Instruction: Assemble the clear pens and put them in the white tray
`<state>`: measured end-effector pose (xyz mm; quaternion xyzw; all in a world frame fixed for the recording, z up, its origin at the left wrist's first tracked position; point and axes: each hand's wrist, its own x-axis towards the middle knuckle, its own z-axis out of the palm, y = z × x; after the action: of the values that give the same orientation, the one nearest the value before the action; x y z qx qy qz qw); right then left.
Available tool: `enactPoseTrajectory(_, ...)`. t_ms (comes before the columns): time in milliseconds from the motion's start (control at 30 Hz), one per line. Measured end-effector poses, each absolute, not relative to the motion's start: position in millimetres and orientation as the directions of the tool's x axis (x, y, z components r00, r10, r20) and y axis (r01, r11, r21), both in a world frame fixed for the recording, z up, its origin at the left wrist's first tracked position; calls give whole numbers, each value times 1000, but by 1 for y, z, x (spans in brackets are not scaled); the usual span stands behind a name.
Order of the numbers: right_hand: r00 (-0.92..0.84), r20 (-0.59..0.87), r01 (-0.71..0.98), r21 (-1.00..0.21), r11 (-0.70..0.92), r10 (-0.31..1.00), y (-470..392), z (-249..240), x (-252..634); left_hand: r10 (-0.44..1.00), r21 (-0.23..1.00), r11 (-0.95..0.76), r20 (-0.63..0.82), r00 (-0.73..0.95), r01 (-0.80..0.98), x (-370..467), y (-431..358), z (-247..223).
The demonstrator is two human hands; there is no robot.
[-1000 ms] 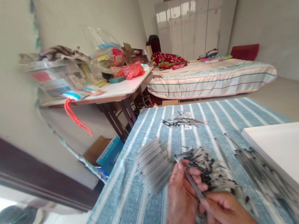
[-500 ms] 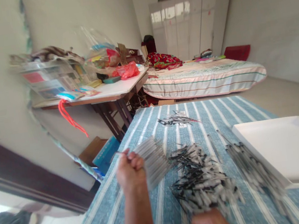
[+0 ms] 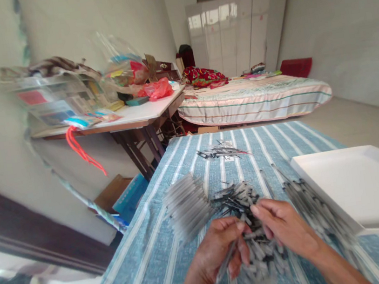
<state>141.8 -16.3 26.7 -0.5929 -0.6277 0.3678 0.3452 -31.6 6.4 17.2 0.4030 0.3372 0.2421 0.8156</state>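
Note:
My left hand (image 3: 216,246) is curled around a clear pen barrel (image 3: 226,263), which slants down out of its fingers. Facing it, my right hand (image 3: 284,225) has its thumb and fingertips pinched together; what sits between them is too small and blurred to name. Both hands are over the heap of pen caps (image 3: 258,257), clear and black, and cover part of it. Just left of the heap lies a stack of clear pen barrels (image 3: 187,205). Assembled-looking pens with dark tips (image 3: 313,204) lie in a bundle to the right.
A shallow white tray (image 3: 361,188) stands at the right on the striped blue cloth (image 3: 156,255). Several thin black and red pieces (image 3: 224,150) lie toward the far end. Beyond are a cluttered side table (image 3: 150,112) at left and a bed (image 3: 257,99).
My left hand has come from beside the barrel stack rightward to the heap, now with a barrel in it. My right hand has moved up from the bottom edge over the heap.

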Motion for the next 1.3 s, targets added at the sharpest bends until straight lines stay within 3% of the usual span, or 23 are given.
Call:
enactPoseTrajectory(267,-207,-223,251,-953,-169,953,-16,-3,143,597,845,534,-402,694,31,-29,2,6)
enactPoseTrajectory(633,-365,-160,-98,-973,-209,917,-23,-6,147,583,794,608,-470,663,28,-28,0,-1)
enactPoseTrajectory(767,-408,-164,-114,-967,-228,898,-24,-9,152,539,778,626,-472,698,43,-30,0,-9)
enactPoseTrajectory(1000,-371,-288,83,-957,-278,883,-24,-8,153,518,780,624,-462,720,51,-30,0,-9)
enactPoseTrajectory(1167,-346,-307,-11,-944,-331,887,-24,-11,152,525,747,665,-464,713,-4,-28,-2,-5)
enactPoseTrajectory(1300,-190,-332,-142,-922,-360,924,-23,-12,156,647,721,652,-368,667,-234,-24,-3,-10)
